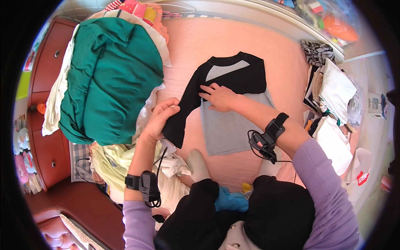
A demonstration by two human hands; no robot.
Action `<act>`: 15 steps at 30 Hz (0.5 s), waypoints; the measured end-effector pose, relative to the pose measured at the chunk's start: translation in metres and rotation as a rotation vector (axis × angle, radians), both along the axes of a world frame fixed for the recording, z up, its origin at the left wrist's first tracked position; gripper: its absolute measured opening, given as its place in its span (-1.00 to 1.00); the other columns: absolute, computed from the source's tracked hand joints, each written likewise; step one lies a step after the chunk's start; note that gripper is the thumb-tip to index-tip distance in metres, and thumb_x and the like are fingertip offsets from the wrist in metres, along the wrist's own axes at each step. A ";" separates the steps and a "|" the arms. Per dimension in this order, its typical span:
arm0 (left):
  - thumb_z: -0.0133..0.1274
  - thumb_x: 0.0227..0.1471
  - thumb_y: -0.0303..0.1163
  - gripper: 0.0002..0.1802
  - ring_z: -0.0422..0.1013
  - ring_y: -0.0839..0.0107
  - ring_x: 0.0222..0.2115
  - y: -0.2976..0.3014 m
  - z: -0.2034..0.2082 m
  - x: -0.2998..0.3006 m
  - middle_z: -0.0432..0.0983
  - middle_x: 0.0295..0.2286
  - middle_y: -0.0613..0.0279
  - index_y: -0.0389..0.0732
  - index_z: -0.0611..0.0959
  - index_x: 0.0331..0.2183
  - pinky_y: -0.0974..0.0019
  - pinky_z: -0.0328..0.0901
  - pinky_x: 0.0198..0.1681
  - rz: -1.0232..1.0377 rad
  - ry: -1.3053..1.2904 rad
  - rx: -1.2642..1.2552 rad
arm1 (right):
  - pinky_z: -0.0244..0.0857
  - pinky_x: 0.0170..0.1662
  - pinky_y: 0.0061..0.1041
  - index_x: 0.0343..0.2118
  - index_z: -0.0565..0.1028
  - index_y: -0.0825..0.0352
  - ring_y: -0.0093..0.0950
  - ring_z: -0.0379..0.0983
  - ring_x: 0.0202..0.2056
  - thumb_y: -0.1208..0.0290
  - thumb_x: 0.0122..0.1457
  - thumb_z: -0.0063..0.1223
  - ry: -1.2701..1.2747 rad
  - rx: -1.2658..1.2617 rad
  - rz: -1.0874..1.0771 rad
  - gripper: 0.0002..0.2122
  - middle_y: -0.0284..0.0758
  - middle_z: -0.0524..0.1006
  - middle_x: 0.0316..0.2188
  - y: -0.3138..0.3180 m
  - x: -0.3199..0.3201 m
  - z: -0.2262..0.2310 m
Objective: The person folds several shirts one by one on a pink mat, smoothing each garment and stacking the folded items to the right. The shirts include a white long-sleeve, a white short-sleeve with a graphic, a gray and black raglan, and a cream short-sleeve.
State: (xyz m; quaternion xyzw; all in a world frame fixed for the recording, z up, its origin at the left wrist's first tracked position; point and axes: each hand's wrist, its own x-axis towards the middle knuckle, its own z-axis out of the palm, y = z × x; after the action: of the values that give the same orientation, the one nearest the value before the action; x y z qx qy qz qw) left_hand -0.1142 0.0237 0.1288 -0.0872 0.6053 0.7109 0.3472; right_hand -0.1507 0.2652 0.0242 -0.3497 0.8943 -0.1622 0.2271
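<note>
A black and grey long-sleeved top [233,121] lies spread on the pink bed sheet, its collar at the far side. Its right-hand black sleeve is folded across the chest, while the left-hand sleeve stretches down toward me. My left hand [158,118] pinches the outer edge of that left-hand sleeve, fingers and thumb closed together. Lying on the top's chest, my right hand [220,98] has its fingers spread, near the folded sleeve's end. Nothing shows in its grip.
Left of the top rises a large pile with green cloth [108,79] over it. Pale yellow and white clothes [116,160] lie nearer me. Folded clothes [336,89] stack along the right side. A blue cloth [231,200] sits between my legs. A red-brown drawer cabinet [50,146] stands far left.
</note>
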 end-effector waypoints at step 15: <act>0.20 -0.01 -0.57 -0.45 0.14 0.68 -0.53 0.117 -0.052 0.045 0.19 -0.58 0.50 -0.17 0.32 -0.02 0.51 0.09 -0.46 -0.291 0.021 -0.053 | 0.24 0.09 -0.48 0.39 -0.06 0.22 -0.31 0.34 0.09 0.60 0.15 -0.11 -0.625 -0.526 -0.361 -0.28 -0.09 0.37 0.15 0.010 -0.047 -0.022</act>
State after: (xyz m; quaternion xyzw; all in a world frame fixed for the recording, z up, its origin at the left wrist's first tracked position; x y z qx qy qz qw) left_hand -0.0694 0.1410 0.0767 -0.0002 0.6339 0.6375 0.4379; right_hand -0.1981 0.2750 0.0020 -0.1681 0.7579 -0.5190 0.3577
